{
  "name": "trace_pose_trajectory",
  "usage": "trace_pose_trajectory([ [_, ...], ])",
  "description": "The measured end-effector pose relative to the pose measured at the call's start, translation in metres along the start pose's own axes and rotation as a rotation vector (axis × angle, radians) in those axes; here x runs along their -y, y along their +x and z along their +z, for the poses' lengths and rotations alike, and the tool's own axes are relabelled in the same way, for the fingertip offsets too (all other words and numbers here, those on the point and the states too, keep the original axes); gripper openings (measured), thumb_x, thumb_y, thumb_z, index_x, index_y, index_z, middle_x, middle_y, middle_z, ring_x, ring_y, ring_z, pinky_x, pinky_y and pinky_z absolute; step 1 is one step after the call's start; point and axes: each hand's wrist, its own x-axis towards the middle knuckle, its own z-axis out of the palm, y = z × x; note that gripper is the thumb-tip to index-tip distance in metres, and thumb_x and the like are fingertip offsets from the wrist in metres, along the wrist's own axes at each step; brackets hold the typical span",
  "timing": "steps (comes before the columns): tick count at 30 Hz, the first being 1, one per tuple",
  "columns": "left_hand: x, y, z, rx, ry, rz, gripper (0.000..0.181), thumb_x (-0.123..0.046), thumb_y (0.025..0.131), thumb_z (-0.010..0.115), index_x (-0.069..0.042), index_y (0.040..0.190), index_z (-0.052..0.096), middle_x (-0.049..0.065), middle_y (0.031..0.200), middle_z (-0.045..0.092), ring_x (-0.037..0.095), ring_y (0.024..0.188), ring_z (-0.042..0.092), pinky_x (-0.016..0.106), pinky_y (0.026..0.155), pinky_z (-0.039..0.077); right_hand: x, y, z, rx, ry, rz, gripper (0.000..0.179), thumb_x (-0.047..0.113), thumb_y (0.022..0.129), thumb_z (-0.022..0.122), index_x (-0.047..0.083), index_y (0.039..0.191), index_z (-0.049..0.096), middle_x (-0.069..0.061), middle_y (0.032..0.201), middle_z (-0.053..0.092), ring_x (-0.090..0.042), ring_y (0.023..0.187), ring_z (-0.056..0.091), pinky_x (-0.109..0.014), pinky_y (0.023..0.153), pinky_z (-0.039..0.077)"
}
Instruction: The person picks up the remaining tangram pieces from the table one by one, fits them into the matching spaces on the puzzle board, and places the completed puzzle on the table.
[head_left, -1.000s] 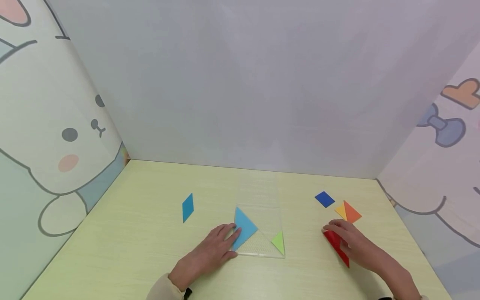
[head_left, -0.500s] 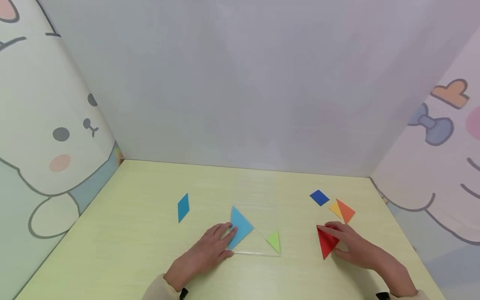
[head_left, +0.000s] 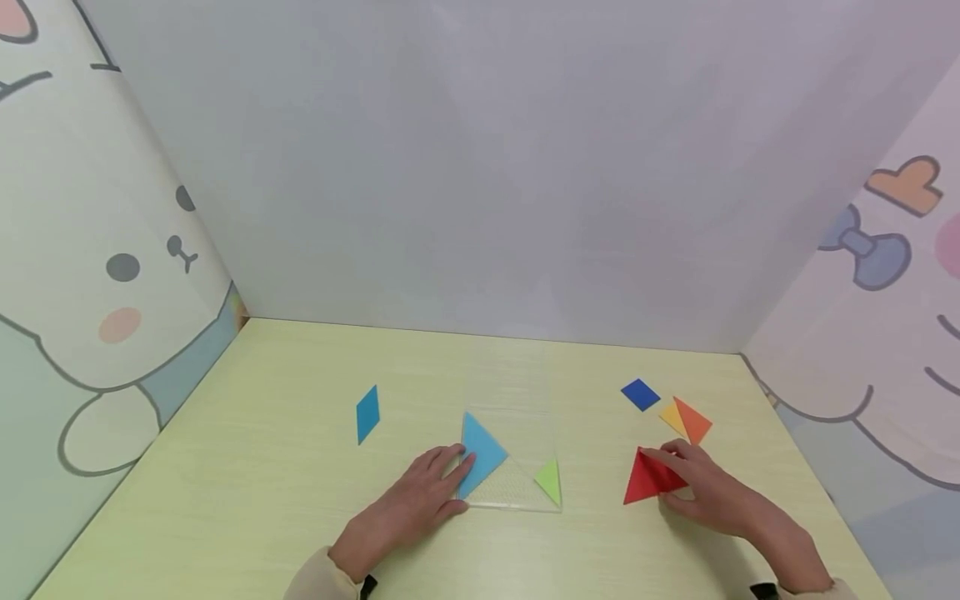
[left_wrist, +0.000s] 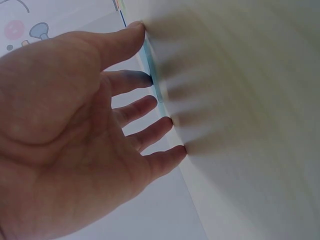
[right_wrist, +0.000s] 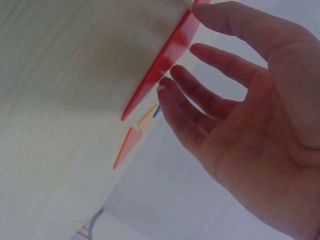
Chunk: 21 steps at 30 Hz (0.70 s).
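My right hand [head_left: 708,487] holds a large red triangle tile [head_left: 643,483] flat on the table, thumb at its near edge and fingers at its far corner. In the right wrist view, thumb and fingertips meet the red triangle tile [right_wrist: 172,55], partly hidden by the hand. My left hand [head_left: 416,504] lies with fingers spread at the left edge of a shallow clear tray [head_left: 517,506], fingertips on the large light-blue triangle [head_left: 483,454] in it. A small green triangle [head_left: 550,481] sits in the tray's near right corner. In the left wrist view, the left hand [left_wrist: 95,120] has its fingers extended downward.
A blue parallelogram [head_left: 367,414] lies left of the tray. Beyond the right hand are a dark-blue square [head_left: 641,394], a small yellow triangle [head_left: 674,418] and an orange triangle [head_left: 692,422] touching it. A pale wall [head_left: 480,167] closes off the table's back.
The red triangle has turned on the table under my right hand, its pointed corner swinging from the near side round to the left. My left hand stays on the light-blue triangle. The head view shifted slightly.
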Motion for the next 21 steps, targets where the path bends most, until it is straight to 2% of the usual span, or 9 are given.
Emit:
trace_pose_trajectory([
  [6,0.000,0.000,-0.002,0.003,0.008,-0.005,0.054,-0.029,0.106,0.059,0.003,0.148,0.050,0.018,0.146,0.049,0.035,0.130,0.049,0.048,0.111,0.042,0.002,0.001,-0.002,0.004,0.008,0.022,0.063,0.013,0.077,0.090,0.001,0.132,0.062,-0.012,0.117,0.058,-0.029,0.105,0.054,-0.026,0.068,0.058],
  [12,-0.001,0.000,-0.003,0.009,-0.004,-0.014,0.054,-0.028,0.105,0.059,0.003,0.148,0.050,0.019,0.146,0.049,0.035,0.130,0.049,0.048,0.111,0.042,0.003,0.006,-0.001,-0.019,-0.002,0.052,0.061,0.026,0.080,0.090,0.003,0.130,0.064,-0.011,0.120,0.058,-0.028,0.106,0.055,-0.026,0.069,0.058],
  [17,-0.001,0.000,-0.002,0.018,-0.021,-0.019,0.054,-0.028,0.106,0.059,0.003,0.149,0.049,0.019,0.147,0.048,0.035,0.131,0.048,0.048,0.111,0.041,0.002,0.012,0.001,-0.001,0.022,0.040,0.064,0.036,0.082,0.086,0.005,0.133,0.063,-0.013,0.128,0.057,-0.030,0.111,0.053,-0.028,0.073,0.059],
  [21,-0.001,0.000,-0.002,0.016,-0.020,-0.017,0.054,-0.029,0.106,0.058,0.003,0.149,0.049,0.019,0.148,0.048,0.035,0.132,0.048,0.048,0.111,0.041,-0.001,0.014,0.001,0.022,0.047,0.025,0.063,0.034,0.082,0.087,0.004,0.132,0.063,-0.014,0.125,0.057,-0.031,0.109,0.053,-0.029,0.073,0.058],
])
